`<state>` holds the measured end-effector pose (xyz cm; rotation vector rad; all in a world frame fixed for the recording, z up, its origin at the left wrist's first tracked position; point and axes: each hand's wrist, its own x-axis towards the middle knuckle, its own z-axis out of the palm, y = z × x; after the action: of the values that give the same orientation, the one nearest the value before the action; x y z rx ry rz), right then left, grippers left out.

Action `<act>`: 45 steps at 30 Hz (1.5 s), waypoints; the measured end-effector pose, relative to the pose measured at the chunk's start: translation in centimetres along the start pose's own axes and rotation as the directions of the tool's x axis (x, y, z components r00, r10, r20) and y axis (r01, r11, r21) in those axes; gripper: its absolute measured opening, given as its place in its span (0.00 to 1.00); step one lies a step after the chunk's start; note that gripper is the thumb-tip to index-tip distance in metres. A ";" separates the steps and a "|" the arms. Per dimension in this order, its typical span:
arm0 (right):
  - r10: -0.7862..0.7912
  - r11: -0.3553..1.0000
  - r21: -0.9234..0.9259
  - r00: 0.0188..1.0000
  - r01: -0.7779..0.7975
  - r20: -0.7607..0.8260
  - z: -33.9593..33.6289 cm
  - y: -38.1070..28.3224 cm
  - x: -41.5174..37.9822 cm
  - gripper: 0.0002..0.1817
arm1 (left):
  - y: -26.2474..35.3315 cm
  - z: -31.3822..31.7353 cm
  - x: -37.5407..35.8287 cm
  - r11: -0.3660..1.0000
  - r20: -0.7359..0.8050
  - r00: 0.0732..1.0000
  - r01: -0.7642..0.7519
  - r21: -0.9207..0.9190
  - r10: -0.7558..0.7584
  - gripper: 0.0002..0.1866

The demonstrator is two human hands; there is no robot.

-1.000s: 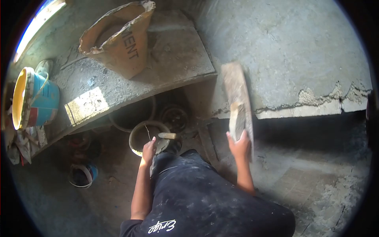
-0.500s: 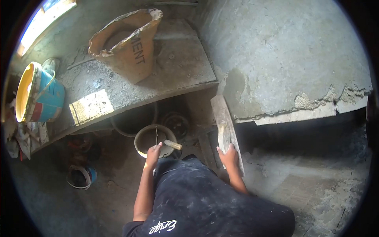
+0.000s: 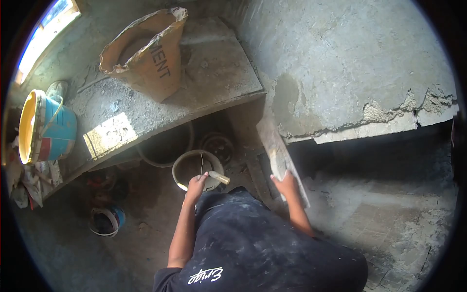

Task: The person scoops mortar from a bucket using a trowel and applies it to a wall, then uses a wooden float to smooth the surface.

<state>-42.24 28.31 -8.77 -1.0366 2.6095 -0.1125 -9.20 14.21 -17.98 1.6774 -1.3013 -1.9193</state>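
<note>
My left hand [image 3: 196, 186] is closed around the thin wire handle [image 3: 202, 165] of a round bucket [image 3: 177, 164], in front of my body. A trowel's wooden handle [image 3: 220, 178] sticks out over the bucket's rim just right of my fingers; its blade is hidden. In my right hand [image 3: 287, 185] is a long wooden float [image 3: 273, 141], gripped by its raised handle. The float's board points up and away, its far end close to the slab's corner.
An open cement bag [image 3: 163, 68] stands on a concrete counter [image 3: 209, 73], left of a plastered wall [image 3: 350, 58]. A blue paint bucket [image 3: 61, 129] lies tipped at the counter's left. Below are a small pail [image 3: 116, 216] and a dark round tub [image 3: 165, 151].
The view has shifted slightly. Both hands keep their holds; the bucket appears a little farther right, and the float also sits slightly right and closer to my body at its near end.
</note>
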 end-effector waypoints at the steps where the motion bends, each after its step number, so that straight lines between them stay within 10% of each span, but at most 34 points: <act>1: 0.021 1.000 0.007 0.997 -0.022 0.068 -0.2 -0.7 -1.0 0.43 | -0.2 0.1 -0.1 1.000 -0.006 1.000 -0.006 0.024 0.006 0.26; 5: -0.277 0.937 0.191 0.955 0.293 -0.109 -4.4 -3.5 -5.4 0.34 | 0.3 1.0 -0.3 0.990 -0.024 0.999 -0.039 0.135 0.042 0.27; 10: -0.117 0.939 0.289 0.961 0.189 -0.249 -13.1 -4.1 -4.4 0.44 | 0.8 1.6 1.0 0.971 -0.012 1.000 0.000 0.240 0.003 0.26; 11: -0.090 0.990 0.064 0.912 0.126 -0.400 -13.3 -2.9 -2.9 0.39 | 1.3 1.6 0.9 0.971 -0.009 1.000 -0.002 0.241 0.004 0.26; 22: -0.210 0.961 0.056 0.850 0.270 -0.482 -10.5 -6.2 0.6 0.30 | 0.1 1.9 -0.1 0.978 0.050 0.999 -0.031 0.207 0.021 0.27; 35: -0.001 0.994 -0.105 0.972 0.026 0.237 3.9 -0.1 1.4 0.45 | -0.4 -0.4 -1.9 0.992 -0.111 0.991 -0.056 0.114 0.069 0.27; 41: -0.218 0.938 0.144 0.858 0.316 -0.465 -3.5 -3.9 1.2 0.37 | -0.4 -0.5 -1.3 0.996 -0.112 0.991 -0.067 0.061 0.074 0.26; 45: -0.146 0.975 0.107 0.924 0.195 -0.354 -4.0 -4.0 5.4 0.32 | 0.0 -0.4 -0.5 0.998 -0.048 0.997 -0.066 -0.018 0.065 0.25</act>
<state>-44.63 21.53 -5.70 -1.2921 2.7559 -0.5602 -8.68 14.34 -17.62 1.6395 -1.2989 -1.8385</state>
